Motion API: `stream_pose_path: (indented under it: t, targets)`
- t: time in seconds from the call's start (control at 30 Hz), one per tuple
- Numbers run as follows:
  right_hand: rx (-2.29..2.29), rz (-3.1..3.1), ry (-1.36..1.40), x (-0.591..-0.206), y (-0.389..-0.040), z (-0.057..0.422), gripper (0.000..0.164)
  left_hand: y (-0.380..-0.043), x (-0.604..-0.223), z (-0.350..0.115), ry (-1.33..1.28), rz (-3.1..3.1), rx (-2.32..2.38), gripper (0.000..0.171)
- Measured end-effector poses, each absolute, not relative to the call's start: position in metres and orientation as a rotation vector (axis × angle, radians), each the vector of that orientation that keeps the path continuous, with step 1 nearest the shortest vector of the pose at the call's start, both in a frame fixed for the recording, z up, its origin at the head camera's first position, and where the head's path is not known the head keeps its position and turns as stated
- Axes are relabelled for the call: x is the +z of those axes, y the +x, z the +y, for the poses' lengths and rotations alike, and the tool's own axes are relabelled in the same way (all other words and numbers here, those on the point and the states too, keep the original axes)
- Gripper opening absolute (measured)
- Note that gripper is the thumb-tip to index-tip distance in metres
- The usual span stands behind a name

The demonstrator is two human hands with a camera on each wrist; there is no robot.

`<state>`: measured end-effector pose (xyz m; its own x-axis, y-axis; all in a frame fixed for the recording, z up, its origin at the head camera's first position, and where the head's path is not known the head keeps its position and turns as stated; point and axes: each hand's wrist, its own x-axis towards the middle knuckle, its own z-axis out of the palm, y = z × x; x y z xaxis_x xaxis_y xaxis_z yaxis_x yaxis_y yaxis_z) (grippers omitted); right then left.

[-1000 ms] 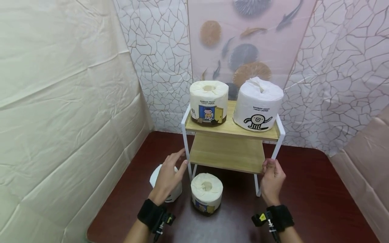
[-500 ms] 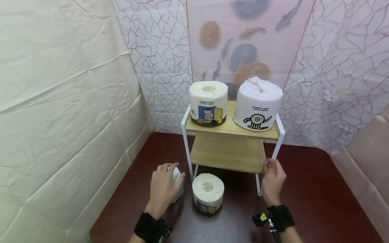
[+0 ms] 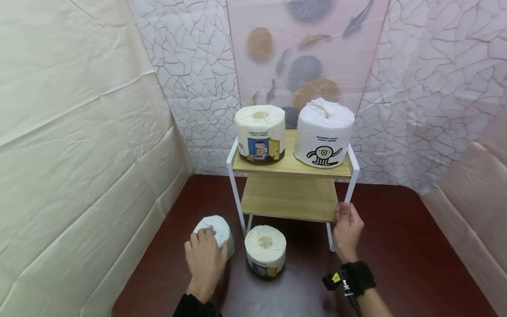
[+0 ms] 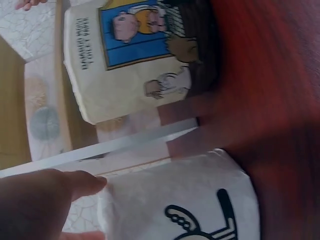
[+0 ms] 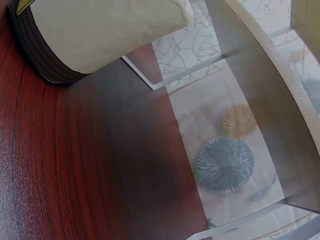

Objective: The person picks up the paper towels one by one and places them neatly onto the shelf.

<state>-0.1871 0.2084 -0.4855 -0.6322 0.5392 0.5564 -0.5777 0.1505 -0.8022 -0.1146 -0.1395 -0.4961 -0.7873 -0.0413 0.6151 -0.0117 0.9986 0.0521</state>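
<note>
On the table at the left stands a white toilet paper roll (image 3: 225, 231) with a black cartoon figure, which shows in the left wrist view. My left hand (image 3: 206, 259) is over it, fingers bent onto its top near the core hole and thumb against its upper edge. My right hand (image 3: 347, 229) grips the front right leg of a small two-tier shelf (image 3: 289, 196) with wooden boards and a white frame, at the lower board's corner. Between the hands, in front of the shelf, sits a cream toilet paper roll (image 3: 265, 251) with a coloured cartoon print.
Two more wrapped rolls stand on the upper board: a cream roll (image 3: 260, 134) at left and a larger white roll (image 3: 325, 134) at right. The lower board (image 3: 287, 198) is bare. Draped cloth walls (image 3: 99, 176) enclose the dark red table (image 3: 404, 246).
My left hand has moved from beside the shelf's left leg down and left onto the white roll. My right hand keeps its grip on the leg. The head view has shifted slightly right.
</note>
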Motion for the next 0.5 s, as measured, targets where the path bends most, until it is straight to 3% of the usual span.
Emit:
stream_pose_path:
  t: [0.5]
  targets:
    - [1.579, -1.538, 0.086, -0.46, -0.17, 0.196, 0.053, -0.115, -0.509, -0.143, -0.012, -2.6, 0.076, 0.067]
